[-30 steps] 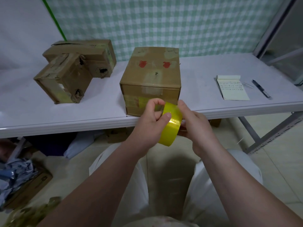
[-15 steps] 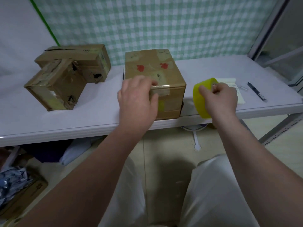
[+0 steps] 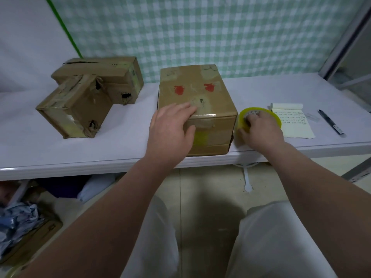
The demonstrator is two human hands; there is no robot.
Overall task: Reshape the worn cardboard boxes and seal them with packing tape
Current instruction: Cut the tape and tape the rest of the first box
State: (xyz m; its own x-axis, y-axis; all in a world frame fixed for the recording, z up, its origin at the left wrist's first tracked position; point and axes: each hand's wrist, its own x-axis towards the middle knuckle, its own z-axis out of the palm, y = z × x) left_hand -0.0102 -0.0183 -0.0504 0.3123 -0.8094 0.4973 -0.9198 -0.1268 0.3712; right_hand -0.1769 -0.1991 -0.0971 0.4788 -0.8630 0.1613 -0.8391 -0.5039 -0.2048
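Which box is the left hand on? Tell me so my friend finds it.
Start at the white table. The box stands at its front edge, right of two battered boxes, under the left hand. Only it has two red marks on top.

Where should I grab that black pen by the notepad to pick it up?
Pinch the pen around the middle of its thin barrel, coming straight down from above. It lies flat on the table with room along both long sides, and the notepad sits apart on its left, so fingers should probably fit either side.
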